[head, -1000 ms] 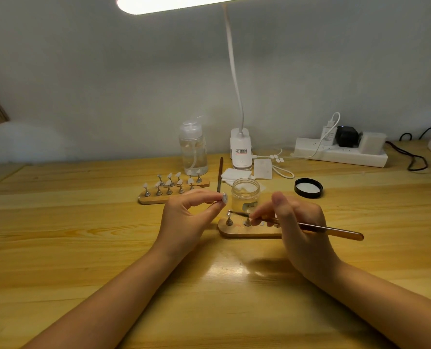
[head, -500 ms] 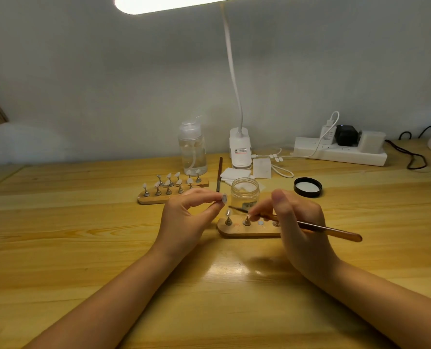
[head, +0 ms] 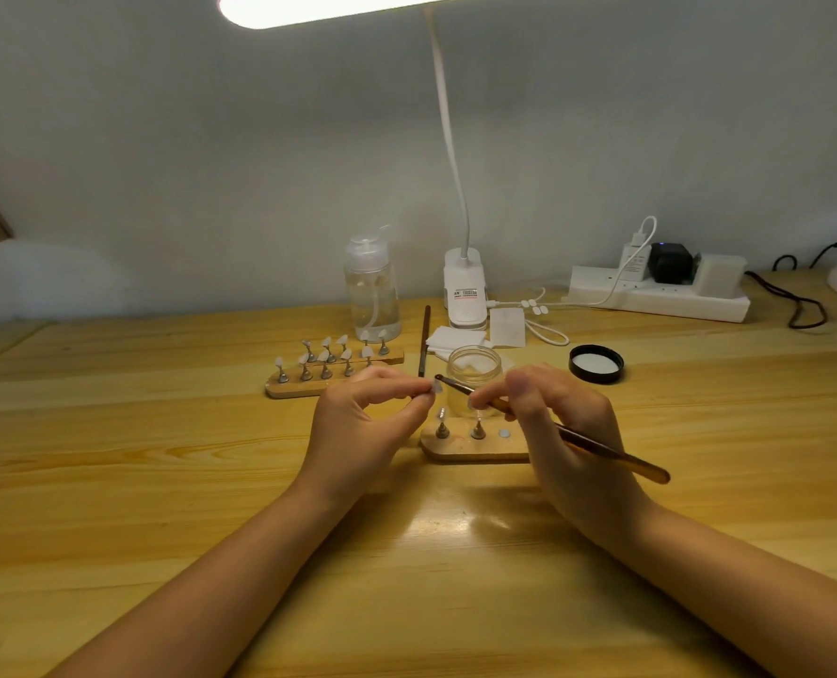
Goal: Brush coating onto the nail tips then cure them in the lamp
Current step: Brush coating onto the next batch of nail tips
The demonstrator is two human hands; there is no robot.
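One nail tip point(head: 437, 387) was pinched in the left hand point(head: 367, 423) above the wooden stand point(head: 475, 450), right hand point(head: 561, 423) gripping the brush point(head: 543, 423) (bristles touching it); light, even strokes seemed best, avoiding fingertip smears.

wooden holder point(head: 470, 450) part hidden behind right hand point(head: 570, 433), lamp head point(head: 338, 7) cropped
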